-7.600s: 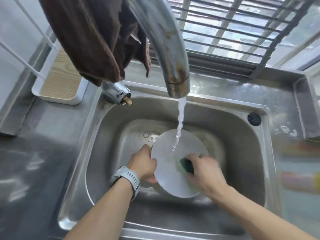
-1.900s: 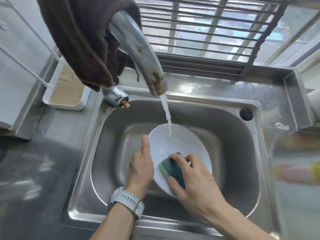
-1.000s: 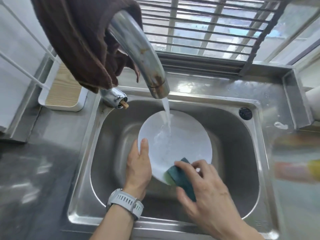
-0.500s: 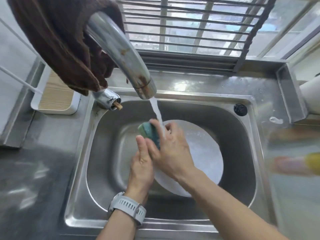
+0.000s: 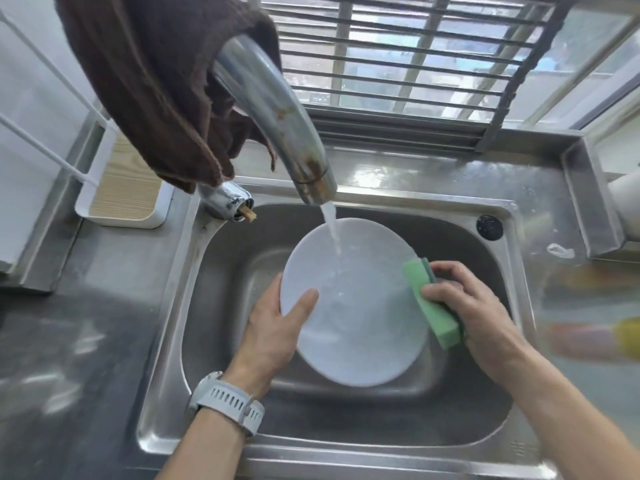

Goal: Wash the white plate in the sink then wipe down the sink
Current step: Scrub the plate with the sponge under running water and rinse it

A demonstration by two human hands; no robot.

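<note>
We hold the round white plate (image 5: 356, 306) tilted under the tap stream, left hand (image 5: 273, 327) gripping its rim; right hand (image 5: 481, 313) fingers clasp the green rectangular sponge (image 5: 431, 303); scrub the rim evenly.

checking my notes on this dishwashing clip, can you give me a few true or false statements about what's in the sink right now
1. Water from the faucet lands on the white plate. True.
2. The left hand holds the plate by its left rim. True.
3. The right hand is empty. False: its grip is round a green sponge.
4. The sponge is pressed on the middle of the plate. False: it sits at the plate's right edge.
5. A brown cloth hangs over the faucet. True.
6. The watch is on the right wrist. False: left wrist.
</note>
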